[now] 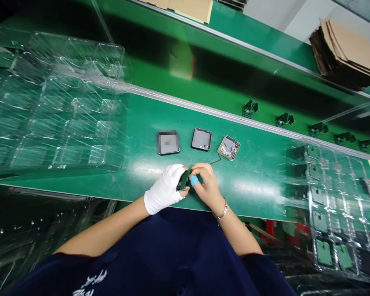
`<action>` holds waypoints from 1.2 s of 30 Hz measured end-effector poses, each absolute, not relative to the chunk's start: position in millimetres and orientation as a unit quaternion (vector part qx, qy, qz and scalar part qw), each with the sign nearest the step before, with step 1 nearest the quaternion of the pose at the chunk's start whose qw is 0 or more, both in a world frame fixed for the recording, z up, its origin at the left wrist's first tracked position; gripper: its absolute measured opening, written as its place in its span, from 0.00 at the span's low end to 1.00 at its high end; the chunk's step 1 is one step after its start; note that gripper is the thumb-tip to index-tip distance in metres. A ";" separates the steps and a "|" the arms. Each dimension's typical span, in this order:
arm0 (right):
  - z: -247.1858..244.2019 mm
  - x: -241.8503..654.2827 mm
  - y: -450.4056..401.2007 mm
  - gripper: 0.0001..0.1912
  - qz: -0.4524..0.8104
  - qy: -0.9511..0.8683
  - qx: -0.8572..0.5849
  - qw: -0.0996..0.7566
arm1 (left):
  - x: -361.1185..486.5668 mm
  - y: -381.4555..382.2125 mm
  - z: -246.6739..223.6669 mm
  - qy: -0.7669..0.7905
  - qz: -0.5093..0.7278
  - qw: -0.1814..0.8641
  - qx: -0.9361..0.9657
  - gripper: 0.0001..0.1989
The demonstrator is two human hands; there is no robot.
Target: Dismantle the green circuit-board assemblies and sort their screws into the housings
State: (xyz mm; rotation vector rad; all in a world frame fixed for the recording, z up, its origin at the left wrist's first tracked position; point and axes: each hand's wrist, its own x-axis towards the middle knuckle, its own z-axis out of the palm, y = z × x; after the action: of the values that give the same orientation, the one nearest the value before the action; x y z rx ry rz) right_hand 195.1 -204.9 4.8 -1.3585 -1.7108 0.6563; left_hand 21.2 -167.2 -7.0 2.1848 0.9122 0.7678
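My left hand [168,187], in a white glove with bare fingertips, is closed around a green circuit board assembly [184,181] near the table's front edge. From the other side, my right hand [206,183], with a blue wrap on one finger, pinches the same assembly's edge; its fingertips partly cover it. Beyond the hands lie three small open housings: a dark-rimmed one [168,144] with a blurred patch, a grey one [202,139] and one with a yellowish rim and metal parts [229,148]. A thin dark cable [216,160] runs from the yellowish-rimmed housing toward my right hand.
Stacked clear plastic trays [58,119] cover the left of the green table [259,176]. At right, another clear tray [342,213] holds several green boards. Behind the metal rail [179,103] stand several board assemblies [250,108]. Cardboard sheets [351,49] lie on the upper shelf.
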 end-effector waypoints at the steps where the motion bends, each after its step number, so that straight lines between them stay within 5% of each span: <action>1: 5.1 194.9 -204.5 0.05 0.268 -0.679 -0.538 0.421 | 20.5 -166.8 -5.6 0.342 0.287 0.335 0.830 0.20; 11: 9.6 186.9 -204.0 0.04 0.277 -0.649 -0.550 0.446 | 29.5 -155.2 3.2 0.370 0.302 0.323 0.817 0.11; 21: -8.2 179.2 -205.6 0.07 0.208 -0.670 -0.580 0.415 | 38.1 -162.4 1.2 0.428 0.268 0.156 0.849 0.10; 28: 0.4 213.4 -175.9 0.06 0.231 -0.679 -0.567 0.406 | 35.1 -154.4 -24.3 0.400 0.296 0.288 0.818 0.17; 31: 8.7 242.7 -142.8 0.08 0.169 -0.688 -0.623 0.330 | 31.5 -149.2 -32.2 0.406 0.307 0.359 0.782 0.17; 36: 11.0 264.0 -87.2 0.16 0.123 -0.802 -0.580 0.068 | 22.5 -149.2 -30.0 0.406 0.326 0.386 0.762 0.26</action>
State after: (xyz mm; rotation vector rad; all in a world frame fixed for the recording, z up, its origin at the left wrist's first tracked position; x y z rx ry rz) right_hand 264.0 -87.2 11.0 -1.7470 -2.4170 0.3700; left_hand 22.5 -149.2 -30.0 1.9393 1.0340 0.8309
